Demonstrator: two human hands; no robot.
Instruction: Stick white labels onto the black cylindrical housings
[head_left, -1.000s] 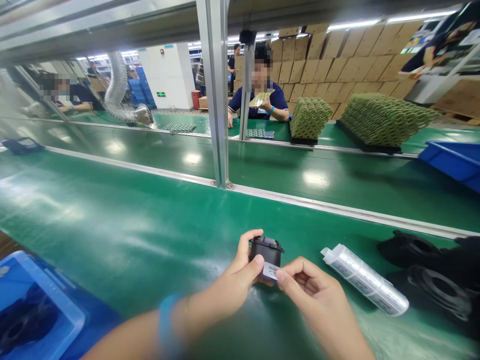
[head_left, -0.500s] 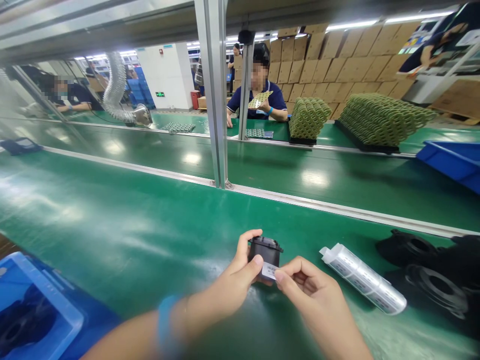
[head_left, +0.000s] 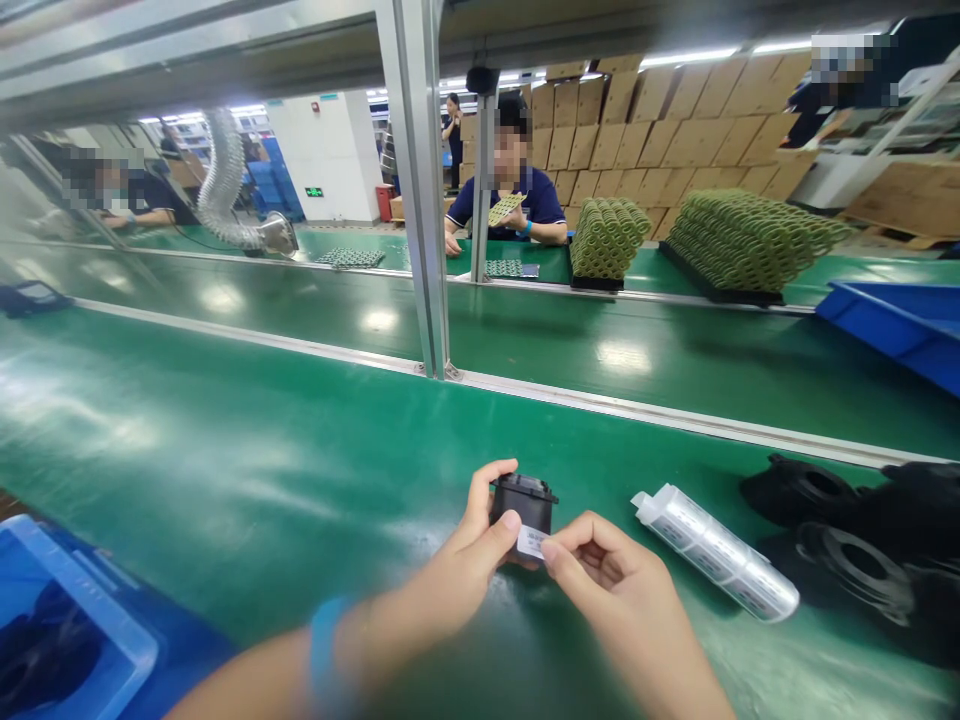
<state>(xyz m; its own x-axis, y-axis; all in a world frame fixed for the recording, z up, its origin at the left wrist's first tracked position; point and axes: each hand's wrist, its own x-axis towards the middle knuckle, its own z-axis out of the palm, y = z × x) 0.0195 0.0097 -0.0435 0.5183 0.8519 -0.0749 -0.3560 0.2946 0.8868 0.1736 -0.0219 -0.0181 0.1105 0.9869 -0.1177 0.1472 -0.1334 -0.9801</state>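
My left hand [head_left: 469,550] is closed around a small black plastic housing [head_left: 523,508], fingers behind it and thumb on its front. A white label [head_left: 531,540] with dark print lies on the lower front of this housing. My right hand [head_left: 611,575] pinches the label's right edge between thumb and forefinger, close against the housing; its other fingers curl in. To the right of that hand lies a roll of silvery label sheet [head_left: 720,555] on the green bench [head_left: 315,470].
Black round plastic parts [head_left: 847,560] are heaped at the right. A blue bin [head_left: 142,650] with dark parts stands at lower left. Beyond the metal post [head_left: 420,200], a co-worker [head_left: 544,200] holds a yellowish perforated sheet beside stacks of green ring-shaped pieces [head_left: 607,240]. Another blue bin [head_left: 892,325] sits far right.
The view has shifted slightly, so things appear a little further left. Both hands keep nearly the same hold on the housing and label.
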